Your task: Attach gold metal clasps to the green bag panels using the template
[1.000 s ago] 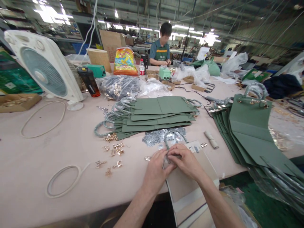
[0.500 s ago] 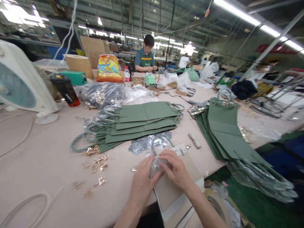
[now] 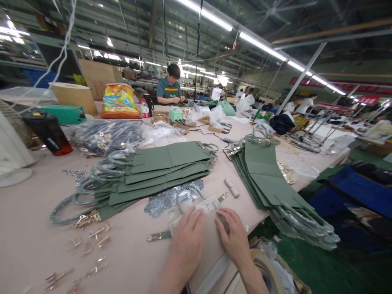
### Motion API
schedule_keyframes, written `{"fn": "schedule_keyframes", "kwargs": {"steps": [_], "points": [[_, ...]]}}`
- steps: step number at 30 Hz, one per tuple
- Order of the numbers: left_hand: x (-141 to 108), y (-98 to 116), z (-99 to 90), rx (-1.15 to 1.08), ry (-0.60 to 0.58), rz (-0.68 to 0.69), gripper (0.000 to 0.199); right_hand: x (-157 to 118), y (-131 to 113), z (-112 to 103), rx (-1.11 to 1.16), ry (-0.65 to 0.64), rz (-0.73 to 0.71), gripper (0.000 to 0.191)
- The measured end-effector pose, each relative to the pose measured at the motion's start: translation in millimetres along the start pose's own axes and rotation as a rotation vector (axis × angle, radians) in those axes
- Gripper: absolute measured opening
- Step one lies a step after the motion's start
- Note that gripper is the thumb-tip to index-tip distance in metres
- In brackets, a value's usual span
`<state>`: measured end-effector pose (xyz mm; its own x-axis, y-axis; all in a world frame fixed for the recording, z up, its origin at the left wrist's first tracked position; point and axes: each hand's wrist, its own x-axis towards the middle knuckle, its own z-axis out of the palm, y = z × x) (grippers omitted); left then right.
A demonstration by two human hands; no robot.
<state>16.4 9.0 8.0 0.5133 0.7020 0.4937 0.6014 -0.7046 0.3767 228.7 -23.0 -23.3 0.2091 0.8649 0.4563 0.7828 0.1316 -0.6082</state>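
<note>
My left hand (image 3: 187, 234) lies flat with fingers stretched forward on a pale beige bag panel (image 3: 211, 239). My right hand (image 3: 232, 234) curves over the panel's right side; a small brownish thing (image 3: 225, 222), too hidden to name, shows between its thumb and fingers. A tube handle (image 3: 179, 200) loops from the panel's far edge. Green straps with metal buckles stick out on both sides: the left buckle (image 3: 154, 237) and the right buckle (image 3: 224, 196). Just beyond the handle lies a heap of small metal plates (image 3: 159, 201).
Green bag panels (image 3: 165, 161) with wrapped handles are stacked beyond my hands; another stack (image 3: 266, 171) hangs over the right table edge. Gold hardware (image 3: 98, 237) lies scattered at left. A small roll (image 3: 232, 188) lies near the right stack. A person (image 3: 169, 87) works across the table.
My hands have moved apart from a crumpled clear piece they were handling together. The left hand now lies flat. A green strap with buckles now shows on both sides. The view has turned right.
</note>
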Motion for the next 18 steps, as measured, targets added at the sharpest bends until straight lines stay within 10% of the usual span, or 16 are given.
{"fn": "schedule_keyframes", "kwargs": {"steps": [11,18], "points": [[47,25,32.3,0.037,-0.119,-0.109,0.052,3,13,-3,0.143,-0.039,0.022,0.029],[54,27,27.5,0.057,-0.13,-0.113,0.047,70,46,-24,0.213,0.156,0.231,0.043]]}}
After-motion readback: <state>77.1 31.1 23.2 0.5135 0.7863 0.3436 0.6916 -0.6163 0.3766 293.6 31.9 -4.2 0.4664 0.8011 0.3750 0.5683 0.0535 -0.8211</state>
